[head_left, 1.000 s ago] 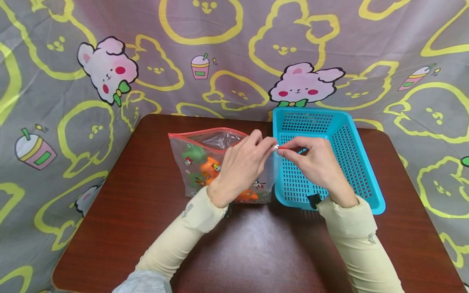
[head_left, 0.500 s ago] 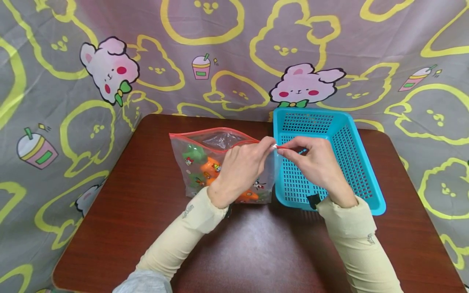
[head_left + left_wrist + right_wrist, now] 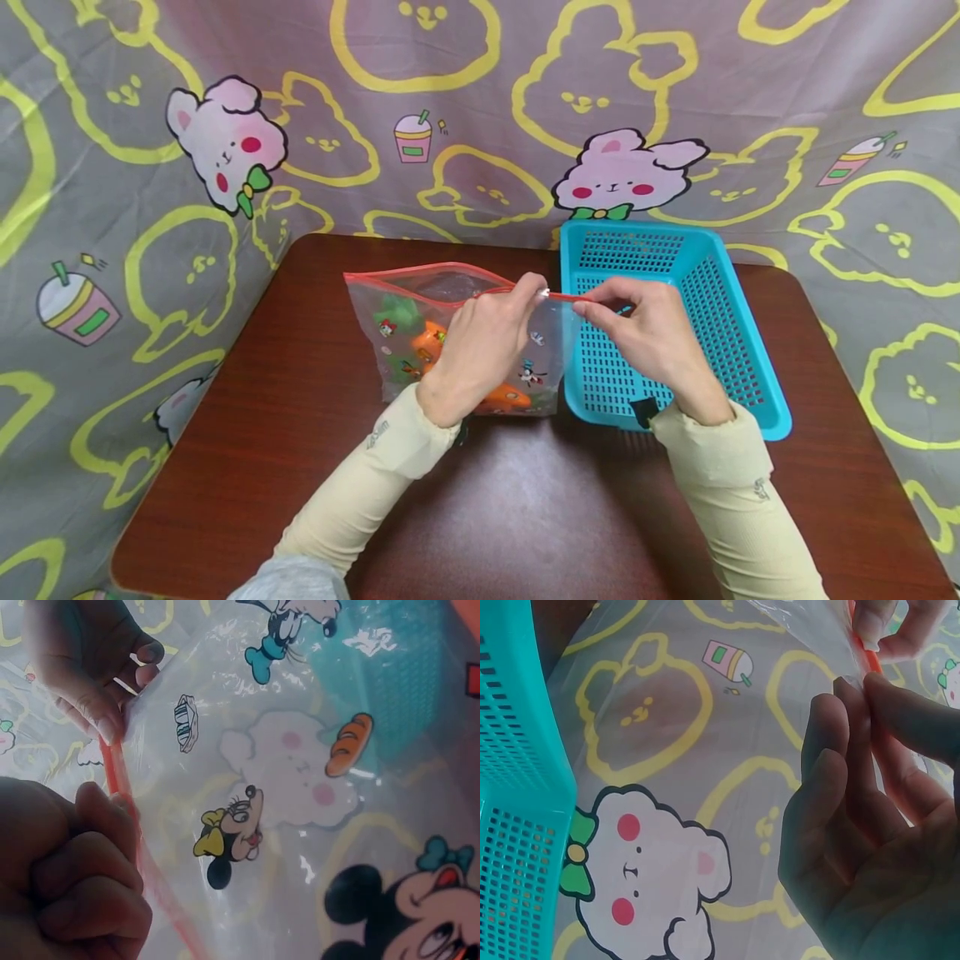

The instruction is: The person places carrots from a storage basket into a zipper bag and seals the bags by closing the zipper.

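Observation:
A clear zip bag (image 3: 551, 342) with cartoon prints and a red zip edge (image 3: 564, 297) stands on the table. Through its side show orange toy pieces (image 3: 429, 340) and a green piece (image 3: 397, 312). My left hand (image 3: 480, 346) pinches the small white slider (image 3: 543, 293) on the zip. The right corner of the red edge is pinched between thumb and finger of my right hand (image 3: 648, 329). Left of the slider, the bag's mouth gapes. In the left wrist view, curled fingers of the left hand (image 3: 82, 885) hide the slider.
A blue perforated plastic basket (image 3: 750, 350) stands to the right of the bag, partly under the right hand. All sits on a brown wooden table (image 3: 270, 433). A cartoon-printed curtain (image 3: 480, 100) hangs behind and at both sides.
My left hand has moved a little left along the zip with the slider, away from the right hand. A short stretch of red edge now shows between the hands. The right hand stays put.

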`<state>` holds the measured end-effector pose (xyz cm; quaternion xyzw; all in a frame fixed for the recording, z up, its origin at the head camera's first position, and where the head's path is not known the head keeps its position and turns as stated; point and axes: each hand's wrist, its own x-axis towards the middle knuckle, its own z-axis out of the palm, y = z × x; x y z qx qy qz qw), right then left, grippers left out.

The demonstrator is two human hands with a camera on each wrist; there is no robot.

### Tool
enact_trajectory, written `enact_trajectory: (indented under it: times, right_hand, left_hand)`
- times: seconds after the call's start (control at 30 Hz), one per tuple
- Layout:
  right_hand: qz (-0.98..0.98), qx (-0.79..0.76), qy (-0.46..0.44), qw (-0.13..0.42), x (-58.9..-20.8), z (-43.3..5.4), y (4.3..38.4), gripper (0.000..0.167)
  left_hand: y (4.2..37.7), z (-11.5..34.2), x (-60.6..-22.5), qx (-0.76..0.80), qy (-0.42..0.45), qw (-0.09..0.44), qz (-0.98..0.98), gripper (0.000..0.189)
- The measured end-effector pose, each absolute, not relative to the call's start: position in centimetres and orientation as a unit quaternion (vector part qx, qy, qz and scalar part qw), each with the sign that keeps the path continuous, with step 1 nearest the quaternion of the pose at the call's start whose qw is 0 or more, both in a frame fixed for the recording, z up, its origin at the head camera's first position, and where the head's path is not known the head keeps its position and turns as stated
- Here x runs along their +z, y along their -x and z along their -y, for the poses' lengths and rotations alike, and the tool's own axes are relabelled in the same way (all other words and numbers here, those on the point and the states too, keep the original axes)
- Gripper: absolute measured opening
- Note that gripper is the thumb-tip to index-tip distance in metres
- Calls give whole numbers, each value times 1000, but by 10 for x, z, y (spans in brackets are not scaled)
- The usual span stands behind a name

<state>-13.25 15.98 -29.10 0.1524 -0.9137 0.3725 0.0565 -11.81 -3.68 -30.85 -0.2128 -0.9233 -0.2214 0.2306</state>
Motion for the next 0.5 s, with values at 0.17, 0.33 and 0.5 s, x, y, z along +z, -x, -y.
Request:
enact_trajectory:
  times: [0.17,0.33,0.5]
  right_hand:
    - [913,374,-150,64,-291,-160,134,15]
    - [913,375,-146,66,-292,-159,135,14]
    - [914,374,-140,65,-292,-158,135,15]
  left_hand:
    - [117,40,-307,-232,199,211,928,14]
    - [116,45,-306,-242,195,208,928,15]
    - [116,50,-307,-244,194,220,924,13]
